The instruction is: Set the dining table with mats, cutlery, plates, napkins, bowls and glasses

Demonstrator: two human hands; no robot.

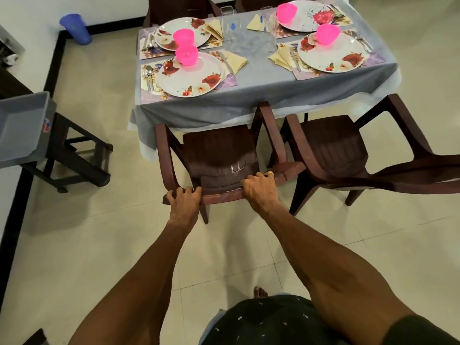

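Head view: left hand (185, 199) and right hand (258, 189) both curled over top rail of brown chair (219, 155), gripping it at near side of table (261, 88).

Step, by my guess: settings look finished, chair being squared up; next calls for straight push under tablecloth without jolting glasses (246, 33), clustered mid-table.

Four floral plates (189, 77) on mats (149, 93), pink bowl (186, 54) on each, contents unseen. Napkins (236, 61), cutlery (149, 75) alongside. Grey tub (22, 125) on stool at left.
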